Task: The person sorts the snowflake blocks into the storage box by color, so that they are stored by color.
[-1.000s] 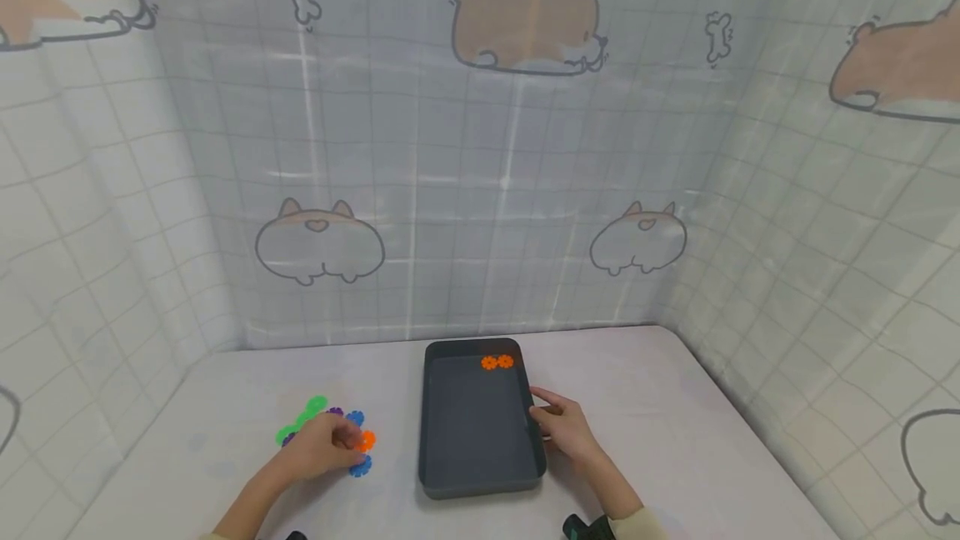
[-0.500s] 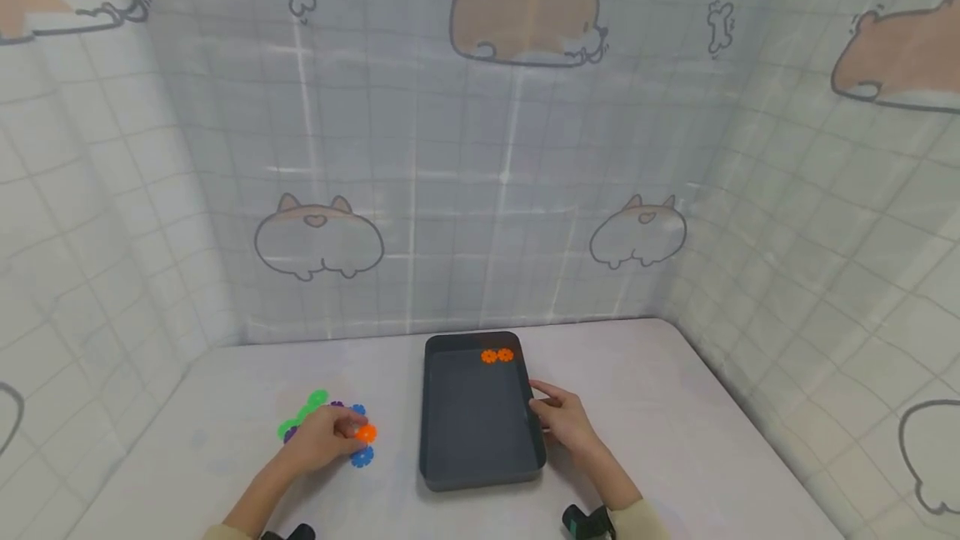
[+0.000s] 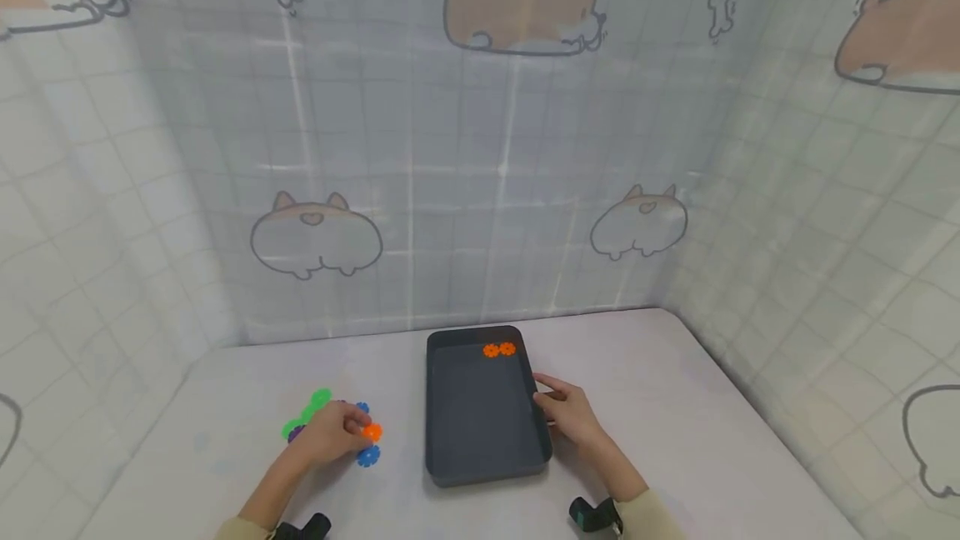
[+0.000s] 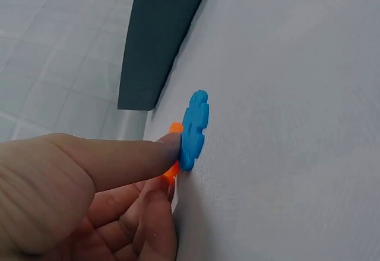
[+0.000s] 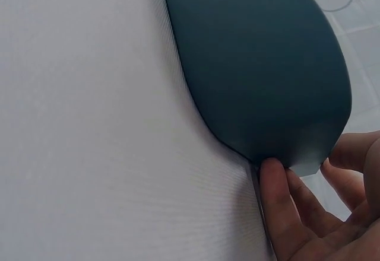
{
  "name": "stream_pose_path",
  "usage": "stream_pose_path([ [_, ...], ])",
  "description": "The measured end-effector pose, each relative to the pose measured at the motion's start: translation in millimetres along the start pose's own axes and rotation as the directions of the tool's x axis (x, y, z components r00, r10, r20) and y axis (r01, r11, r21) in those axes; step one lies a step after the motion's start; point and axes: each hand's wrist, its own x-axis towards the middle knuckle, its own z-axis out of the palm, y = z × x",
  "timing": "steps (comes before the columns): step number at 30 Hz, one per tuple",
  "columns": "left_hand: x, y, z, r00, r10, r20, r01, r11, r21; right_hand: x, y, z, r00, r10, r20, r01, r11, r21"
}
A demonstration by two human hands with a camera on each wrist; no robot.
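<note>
In the head view my left hand [image 3: 327, 433] pinches an orange flower-shaped plastic disc [image 3: 372, 432] at the left of the table. A blue notched disc [image 3: 368, 456] sits on its near side, and another blue disc [image 3: 363, 407] on its far side. The left wrist view shows the thumb tip right at the blue disc's [image 4: 195, 131] edge, with the orange one partly hidden behind. Green discs [image 3: 321, 397] and a purple disc [image 3: 296, 433] lie beyond, partly covered by the hand. My right hand [image 3: 573, 417] grips the right wall of a dark grey tray [image 3: 487, 432].
Two orange flower-shaped discs [image 3: 499, 350] lie side by side at the tray's far end. A white cloth [image 3: 675, 423] covers the table. Behind it hangs a checked curtain [image 3: 465, 257] with dog drawings. Black wrist devices [image 3: 592, 515] sit on both forearms.
My left thumb has shifted from the near blue disc to the orange disc, and the fingers have closed around it. The right hand stays on the tray. The head view has tilted slightly.
</note>
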Motion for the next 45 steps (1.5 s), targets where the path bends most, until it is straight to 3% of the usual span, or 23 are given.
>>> stream_pose_path([
  [7, -2.9, -3.8, 3.7, 1.0, -0.027, -0.007, 0.027, 0.999, -0.025, 1.4, 6.0, -2.2, 1.0, 0.019, 0.006, -0.018, 1.0, -0.018],
  [13, -5.5, -2.9, 1.3, 0.997, -0.021, -0.078, 0.016, 0.998, -0.062, 1.8, 2.6, -0.7, 1.0, -0.014, 0.01, 0.014, 1.0, 0.003],
  [17, -9.4, -1.6, -1.5, 0.996, -0.021, -0.084, 0.014, 0.996, -0.085, 0.5, 3.8, 0.7, 1.0, 0.009, -0.007, -0.009, 1.0, 0.0],
  [20, -9.7, -3.0, -2.7, 0.994, -0.052, -0.092, 0.038, 0.989, -0.145, 0.9, 4.9, 1.4, 1.0, 0.016, -0.007, -0.016, 1.0, 0.005],
  [22, -7.9, -4.3, -3.0, 0.992, -0.08, -0.098, 0.054, 0.97, -0.238, 2.1, 5.7, 1.4, 1.0, 0.01, 0.0, -0.01, 1.0, 0.014],
  [27, -2.3, 2.2, -4.2, 0.99, -0.104, -0.094, 0.046, 0.878, -0.476, 3.3, 6.1, 0.2, 1.0, 0.011, 0.001, -0.011, 1.0, 0.008],
  [36, 7.4, 32.9, -7.9, 0.992, -0.082, -0.098, -0.006, 0.736, -0.677, 5.7, 0.2, -2.1, 1.0, 0.005, -0.003, -0.005, 1.0, -0.009],
  [39, 11.0, 47.7, -7.6, 0.993, -0.053, -0.101, -0.04, 0.669, -0.742, 5.2, -2.2, -2.7, 1.0, -0.005, 0.0, 0.005, 1.0, -0.012],
  [41, 14.7, 57.5, -5.5, 0.995, -0.046, -0.094, -0.047, 0.603, -0.797, 3.4, -2.9, -3.1, 1.0, -0.021, 0.007, 0.021, 0.999, -0.028],
  [43, 17.7, 68.5, -2.2, 0.995, -0.052, -0.083, -0.04, 0.557, -0.829, 0.2, -4.7, -3.5, 0.999, -0.035, 0.025, 0.036, 0.998, -0.046],
  [45, 22.3, 78.0, 2.5, 0.994, -0.068, -0.08, -0.032, 0.528, -0.849, -2.7, -6.3, -3.7, 0.998, -0.046, 0.042, 0.049, 0.997, -0.061],
])
